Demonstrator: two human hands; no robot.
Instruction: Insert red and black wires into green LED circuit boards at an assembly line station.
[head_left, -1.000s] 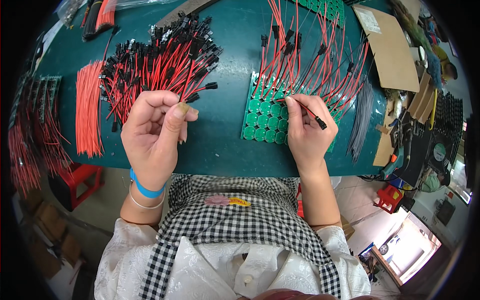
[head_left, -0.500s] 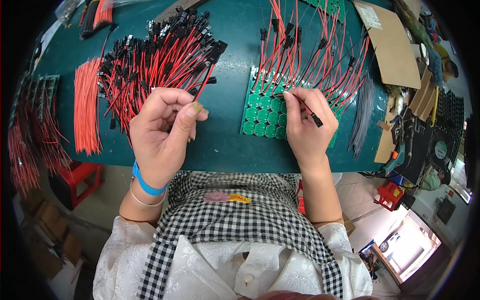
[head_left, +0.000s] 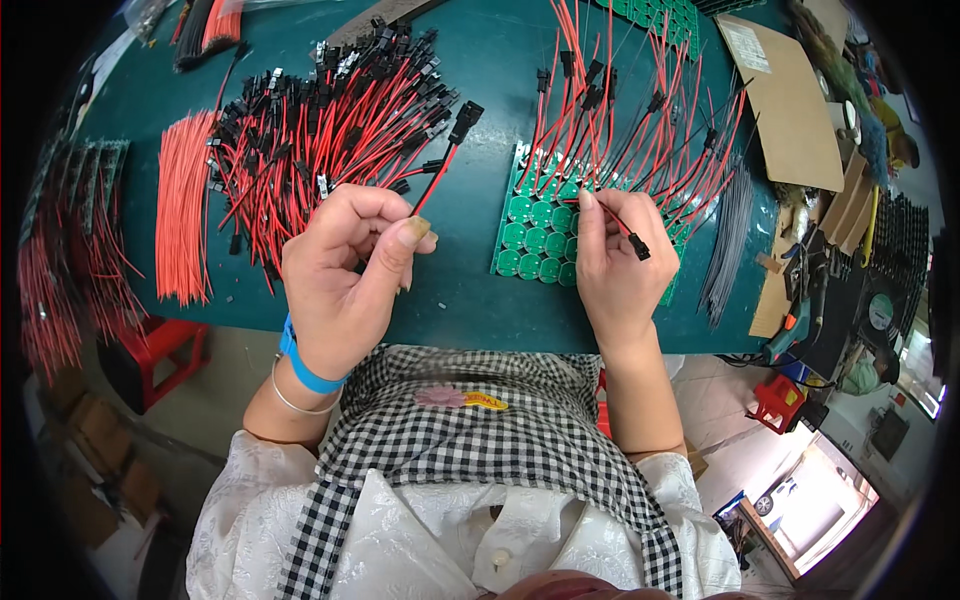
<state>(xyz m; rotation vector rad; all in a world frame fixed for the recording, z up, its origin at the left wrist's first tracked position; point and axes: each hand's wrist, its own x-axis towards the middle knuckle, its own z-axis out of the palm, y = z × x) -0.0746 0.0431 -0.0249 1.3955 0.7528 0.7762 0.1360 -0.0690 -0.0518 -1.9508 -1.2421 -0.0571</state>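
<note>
My left hand (head_left: pixel 345 270) pinches one red-black connector lead (head_left: pixel 443 160) lifted from the lead pile (head_left: pixel 320 130); my right hand (head_left: pixel 620 265) grips another lead (head_left: pixel 625 232) on the green circuit panel (head_left: pixel 535 240). Upper rows are wired; nearer pads remain bare

place: electronics assembly workshop
bench: teal work table (head_left: pixel 480 60)
stock: heaps of red-black connector leads (head_left: pixel 320 130), bundle of bare red wires (head_left: pixel 185 215)
boards: green circuit-board panel (head_left: pixel 535 225) with leads attached
clutter: cardboard sheets (head_left: pixel 785 100), cooling fan (head_left: pixel 880 312) at right
</note>
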